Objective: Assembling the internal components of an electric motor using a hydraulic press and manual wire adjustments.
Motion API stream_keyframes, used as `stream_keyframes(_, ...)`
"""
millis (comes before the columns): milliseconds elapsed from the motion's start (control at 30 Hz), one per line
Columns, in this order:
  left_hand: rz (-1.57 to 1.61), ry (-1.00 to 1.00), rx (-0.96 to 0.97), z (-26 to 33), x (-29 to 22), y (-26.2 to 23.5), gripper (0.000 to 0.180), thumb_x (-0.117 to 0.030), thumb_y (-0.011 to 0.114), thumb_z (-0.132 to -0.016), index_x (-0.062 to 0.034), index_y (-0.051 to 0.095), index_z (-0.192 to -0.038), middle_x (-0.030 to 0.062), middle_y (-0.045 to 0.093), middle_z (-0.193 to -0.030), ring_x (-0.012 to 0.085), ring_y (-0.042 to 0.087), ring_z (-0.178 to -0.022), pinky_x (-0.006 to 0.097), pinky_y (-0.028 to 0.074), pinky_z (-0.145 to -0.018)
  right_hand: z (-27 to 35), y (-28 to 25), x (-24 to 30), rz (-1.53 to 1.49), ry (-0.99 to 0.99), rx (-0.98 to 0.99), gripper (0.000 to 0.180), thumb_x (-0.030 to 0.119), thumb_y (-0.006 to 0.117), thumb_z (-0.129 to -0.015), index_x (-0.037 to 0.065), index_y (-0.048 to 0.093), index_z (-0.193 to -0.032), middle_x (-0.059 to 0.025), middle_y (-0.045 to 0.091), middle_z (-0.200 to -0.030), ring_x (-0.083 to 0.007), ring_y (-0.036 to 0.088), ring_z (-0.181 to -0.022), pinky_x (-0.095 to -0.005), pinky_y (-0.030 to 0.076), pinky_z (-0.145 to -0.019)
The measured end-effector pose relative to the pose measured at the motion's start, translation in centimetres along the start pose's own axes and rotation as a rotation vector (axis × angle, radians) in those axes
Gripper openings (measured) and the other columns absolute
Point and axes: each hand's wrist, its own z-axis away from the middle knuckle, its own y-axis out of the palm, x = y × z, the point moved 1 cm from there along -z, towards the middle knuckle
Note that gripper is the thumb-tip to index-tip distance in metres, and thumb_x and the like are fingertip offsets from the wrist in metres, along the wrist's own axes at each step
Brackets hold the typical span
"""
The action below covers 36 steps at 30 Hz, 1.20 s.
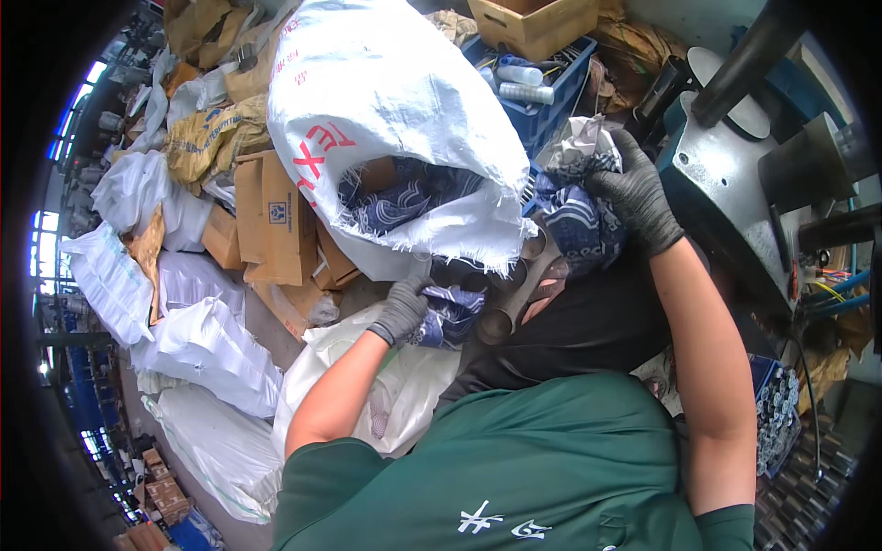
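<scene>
A grey-gloved left hand (401, 310), mine, is closed on a navy patterned cloth (452, 318) just below the big white woven sack (404, 83). My right hand (638, 191), in a dark grey glove, grips another navy cloth (581, 225) with white print, to the right of the sack. Crumpled whitish material (581, 145) sticks up beside its fingers; I cannot tell if it is paper or cloth. Through the sack's frayed opening more navy patterned fabric (418, 200) shows. Between my hands, grey metal cylindrical parts (497, 323) are partly hidden by the sack and cloths.
Cardboard boxes (274, 219) and white sacks (207, 354) crowd the left side. A blue crate (556, 106) holding cylindrical pieces stands at the back, with a wooden box (535, 26) above it. To the right is a metal machine (721, 179); metal parts (776, 418) lie lower right.
</scene>
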Motion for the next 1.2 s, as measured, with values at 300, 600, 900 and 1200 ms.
stream_keyframes(300,1.179,0.686,-0.136,-3.6,-24.9,-3.4,0.068,-0.013,0.075,-0.089,-0.0119,0.042,-0.149,0.016,0.056,-0.137,0.0248,0.058,-0.122,0.038,0.049,-0.104,-0.2,4.6,1.5,-0.469,0.238,0.133,0.042,0.01,0.068,-0.083,-0.001,0.066,-0.123,-0.0081,0.07,-0.106,-0.0155,0.064,-0.09,-0.0299,0.054,-0.079)
stream_keyframes(600,0.049,0.982,-0.496,-6.4,-26.7,-3.6,0.078,-0.016,0.085,-0.076,-0.0243,0.054,-0.147,0.0244,0.044,-0.153,0.0381,0.06,-0.129,0.049,0.052,-0.105,-1.4,5.9,-1.2,-0.689,0.26,0.443,0.033,0.024,0.053,-0.107,0.006,0.058,-0.135,-0.0117,0.068,-0.124,-0.0187,0.066,-0.112,-0.0334,0.054,-0.098)
stream_keyframes(900,-0.386,0.37,-0.687,-8.2,-10.0,-15.1,0.042,-0.026,0.08,-0.081,-0.0054,0.068,-0.116,0.0138,0.074,-0.102,0.0267,0.073,-0.093,0.04,0.058,-0.086,-3.8,8.7,1.8,0.546,0.204,0.254,0.091,0.053,0.078,-0.08,-0.001,0.046,-0.146,-0.0281,0.063,-0.131,-0.0383,0.066,-0.119,-0.0451,0.055,-0.097)
stream_keyframes(1200,-0.138,0.203,-0.39,-22.0,-5.3,-12.2,0.029,-0.021,0.07,-0.084,0.0007,0.065,-0.103,0.023,0.072,-0.088,0.04,0.072,-0.086,0.049,0.058,-0.073,-5.9,12.4,1.7,0.97,0.119,0.326,0.075,0.021,0.071,-0.087,0.002,0.035,-0.15,-0.0316,0.069,-0.113,-0.0438,0.069,-0.109,-0.052,0.055,-0.093)
